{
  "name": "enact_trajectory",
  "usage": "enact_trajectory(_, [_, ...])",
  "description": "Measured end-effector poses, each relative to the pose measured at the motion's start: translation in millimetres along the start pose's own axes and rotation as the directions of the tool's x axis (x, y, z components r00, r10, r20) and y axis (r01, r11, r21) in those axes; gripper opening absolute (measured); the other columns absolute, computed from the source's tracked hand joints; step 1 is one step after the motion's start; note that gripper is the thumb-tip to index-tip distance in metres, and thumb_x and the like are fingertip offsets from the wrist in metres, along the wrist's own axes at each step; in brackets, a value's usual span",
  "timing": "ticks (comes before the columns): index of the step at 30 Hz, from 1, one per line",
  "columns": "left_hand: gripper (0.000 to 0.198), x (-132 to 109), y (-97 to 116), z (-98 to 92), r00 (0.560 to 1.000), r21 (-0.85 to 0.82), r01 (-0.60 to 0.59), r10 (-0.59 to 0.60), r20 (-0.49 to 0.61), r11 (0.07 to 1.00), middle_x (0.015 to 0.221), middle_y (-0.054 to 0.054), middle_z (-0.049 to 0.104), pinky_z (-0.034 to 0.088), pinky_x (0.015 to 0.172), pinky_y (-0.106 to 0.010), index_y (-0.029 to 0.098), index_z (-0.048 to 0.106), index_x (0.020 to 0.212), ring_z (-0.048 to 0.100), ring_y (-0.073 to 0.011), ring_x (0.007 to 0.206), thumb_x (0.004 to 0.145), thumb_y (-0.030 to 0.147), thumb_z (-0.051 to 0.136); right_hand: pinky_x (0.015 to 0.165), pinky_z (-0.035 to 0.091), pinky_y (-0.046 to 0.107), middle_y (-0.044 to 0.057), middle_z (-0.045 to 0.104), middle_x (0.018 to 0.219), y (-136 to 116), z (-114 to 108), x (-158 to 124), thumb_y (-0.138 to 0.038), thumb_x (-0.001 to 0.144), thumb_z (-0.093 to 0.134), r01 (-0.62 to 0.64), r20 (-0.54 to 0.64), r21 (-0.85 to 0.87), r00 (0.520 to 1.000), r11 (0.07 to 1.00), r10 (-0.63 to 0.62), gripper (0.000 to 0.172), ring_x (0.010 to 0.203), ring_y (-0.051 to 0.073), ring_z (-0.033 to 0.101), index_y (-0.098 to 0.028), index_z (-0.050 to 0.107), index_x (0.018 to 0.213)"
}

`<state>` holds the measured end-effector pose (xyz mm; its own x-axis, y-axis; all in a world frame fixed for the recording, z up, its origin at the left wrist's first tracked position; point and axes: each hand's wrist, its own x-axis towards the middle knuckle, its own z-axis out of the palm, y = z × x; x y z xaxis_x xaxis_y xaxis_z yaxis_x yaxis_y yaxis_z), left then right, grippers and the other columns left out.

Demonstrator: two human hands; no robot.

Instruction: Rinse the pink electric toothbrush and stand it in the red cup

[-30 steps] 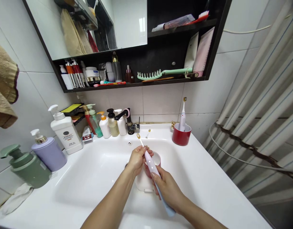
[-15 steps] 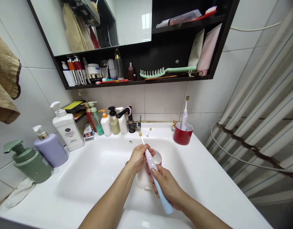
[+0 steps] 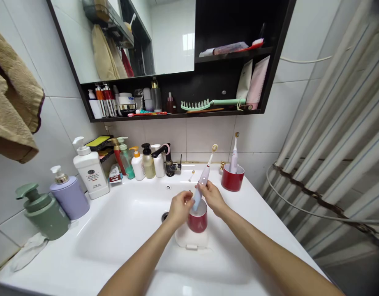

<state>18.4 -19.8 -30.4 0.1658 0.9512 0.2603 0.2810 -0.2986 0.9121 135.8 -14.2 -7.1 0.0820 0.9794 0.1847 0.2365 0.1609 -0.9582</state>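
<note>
My right hand (image 3: 212,197) is closed around the handle of a pink-to-blue electric toothbrush (image 3: 203,177), its bristle head up and tilted to the right. The handle's blue lower end reaches into the mouth of a dark red cup (image 3: 197,222). My left hand (image 3: 180,209) has its fingers curled at the cup's left rim, beside the handle's lower end; whether they grip anything is hidden. The cup stands on a whitish tray-like piece (image 3: 189,240) in the white sink (image 3: 124,230). A small spare brush head (image 3: 192,176) lies on the back ledge.
A second red cup (image 3: 232,181) with another electric toothbrush (image 3: 234,158) stands at the right. The black faucet (image 3: 169,162) rises behind the sink. Pump bottles (image 3: 92,174) line the left side. A dark cabinet shelf (image 3: 177,115) overhangs the back. Ribbed folding panels (image 3: 331,144) border the right.
The toothbrush has gone from lying across both hands, base toward me, to upright with its base in the cup. My right hand has moved forward and up. The view has shifted slightly.
</note>
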Motion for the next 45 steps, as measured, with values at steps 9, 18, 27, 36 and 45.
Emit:
enact_trajectory(9, [0.014,-17,-18,8.9,0.917,0.622,-0.332,0.087,0.390,0.709,0.085,-0.003,0.052,0.034,0.072,-0.026,0.015,0.053,0.071,0.043,-0.0161,0.083,0.060,0.013,0.044,0.048,0.034,0.023,0.005,0.056,0.058,36,8,-1,-0.035,0.065,0.039,-0.031,-0.005,-0.329,1.000,0.944,0.031,0.026,0.054,0.014,0.050,-0.013,0.052,0.059])
enact_trajectory(18, [0.014,55,22,24.4,0.899,0.662,-0.437,0.282,0.334,0.608,0.091,-0.003,0.051,0.036,0.072,-0.025,0.015,0.053,0.074,0.043,-0.0155,0.084,0.062,0.015,0.045,0.061,0.039,0.025,0.005,0.057,0.074,2,-26,62,-0.033,0.074,0.035,-0.015,-0.063,-0.511,0.998,0.859,-0.020,0.028,0.069,0.013,0.052,-0.012,0.051,0.081])
enact_trajectory(27, [0.015,127,26,51.7,0.901,0.689,-0.432,0.307,0.305,0.582,0.087,-0.004,0.051,0.037,0.070,-0.026,0.016,0.053,0.076,0.043,-0.0167,0.085,0.062,0.015,0.045,0.069,0.040,0.032,0.005,0.048,0.096,-5,-52,134,-0.027,0.075,0.037,-0.075,-0.105,-0.612,0.994,0.787,0.014,0.025,0.082,0.013,0.048,-0.014,0.044,0.096])
enact_trajectory(36, [0.031,135,20,55.6,0.898,0.606,-0.440,0.346,0.273,0.663,0.098,-0.006,0.047,0.031,0.080,-0.028,0.014,0.049,0.089,0.039,-0.0171,0.093,0.058,0.012,0.050,0.070,0.039,0.033,0.005,0.047,0.097,3,-56,143,-0.027,0.074,0.038,-0.072,-0.177,-0.553,0.984,0.830,-0.033,0.026,0.083,0.013,0.048,-0.014,0.044,0.096])
enact_trajectory(45, [0.066,80,101,14.8,0.971,-0.528,-0.234,0.220,-0.090,0.817,0.053,0.008,0.040,0.034,0.053,-0.018,0.022,0.015,0.117,0.038,-0.0032,0.045,0.060,0.010,0.045,0.055,0.039,0.021,-0.006,0.045,0.058,-65,-52,48,-0.021,0.070,0.033,0.260,-0.233,-0.243,0.920,0.935,-0.316,0.055,0.051,0.007,0.044,-0.022,0.009,0.120])
